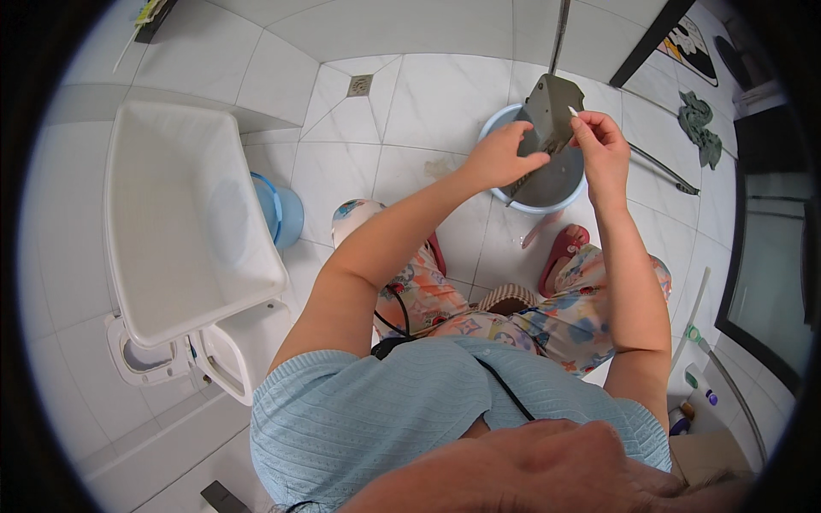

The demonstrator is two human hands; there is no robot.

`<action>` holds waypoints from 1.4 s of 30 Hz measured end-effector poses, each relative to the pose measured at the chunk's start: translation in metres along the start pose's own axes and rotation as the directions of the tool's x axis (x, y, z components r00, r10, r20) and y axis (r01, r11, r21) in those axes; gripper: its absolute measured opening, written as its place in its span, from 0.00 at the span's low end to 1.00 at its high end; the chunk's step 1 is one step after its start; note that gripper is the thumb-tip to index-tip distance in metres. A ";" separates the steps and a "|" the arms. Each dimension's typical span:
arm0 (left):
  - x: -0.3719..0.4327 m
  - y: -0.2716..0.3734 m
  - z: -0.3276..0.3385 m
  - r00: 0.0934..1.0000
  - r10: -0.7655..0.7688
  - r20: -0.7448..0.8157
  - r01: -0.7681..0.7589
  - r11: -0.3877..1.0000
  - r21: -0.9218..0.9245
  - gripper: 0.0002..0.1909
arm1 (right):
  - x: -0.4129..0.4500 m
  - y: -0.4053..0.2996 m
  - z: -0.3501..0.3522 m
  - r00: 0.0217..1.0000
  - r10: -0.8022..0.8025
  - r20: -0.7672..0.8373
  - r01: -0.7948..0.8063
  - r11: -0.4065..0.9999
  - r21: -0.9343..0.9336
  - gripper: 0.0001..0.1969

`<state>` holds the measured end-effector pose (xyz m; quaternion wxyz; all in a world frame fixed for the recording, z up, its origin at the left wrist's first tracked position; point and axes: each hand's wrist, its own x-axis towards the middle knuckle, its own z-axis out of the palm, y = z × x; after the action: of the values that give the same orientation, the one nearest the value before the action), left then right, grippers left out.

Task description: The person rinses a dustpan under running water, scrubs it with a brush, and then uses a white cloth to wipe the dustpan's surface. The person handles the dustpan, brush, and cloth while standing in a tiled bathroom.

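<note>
A grey box-shaped housing (557,106) with a toothed lower edge stands tilted in a light blue plastic basin (545,208) on the floor. Greyish water appears to lie in the basin. My left hand (503,157) reaches over the basin's near left side, thumb and fingers spread beside the housing; whether its fingertips touch it is unclear. At the housing's right side, my right hand (600,141) pinches a small white piece (573,111) between thumb and forefinger. The housing's lower part is partly hidden by my hands.
A large white plastic tub (179,211) stands at left, beside a blue bucket (292,218). A metal rod (560,38) rises behind the housing. A dark bar (664,168) and a crumpled green cloth (699,128) lie at right. A floor drain (360,85) is set in the tiles.
</note>
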<state>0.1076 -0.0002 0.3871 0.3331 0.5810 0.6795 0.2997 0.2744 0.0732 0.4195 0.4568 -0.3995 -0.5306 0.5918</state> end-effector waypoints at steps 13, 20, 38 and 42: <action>0.032 0.011 0.039 0.979 0.092 -0.182 -0.051 0.975 0.218 0.18 | 0.010 0.033 -0.027 0.994 0.112 -0.021 -0.113 0.985 -0.127 0.05; 0.034 -0.018 -0.002 0.979 -0.164 -0.122 0.131 0.962 -0.240 0.14 | 0.018 0.039 -0.022 0.995 0.092 0.036 -0.076 0.948 -0.309 0.04; -0.004 0.005 -0.038 0.988 -0.137 0.075 0.156 0.826 -0.542 0.17 | 0.028 0.049 0.025 0.993 -0.063 0.095 0.106 0.821 -0.562 0.06; -0.008 0.012 -0.039 0.988 -0.141 0.068 0.155 0.821 -0.550 0.18 | 0.029 0.050 0.025 0.995 -0.048 0.090 0.090 0.819 -0.567 0.06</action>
<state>0.0840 -0.0071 0.4208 0.5171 0.4092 0.6026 0.4495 0.2370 0.0933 0.3727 0.3183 -0.4770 -0.7133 0.4030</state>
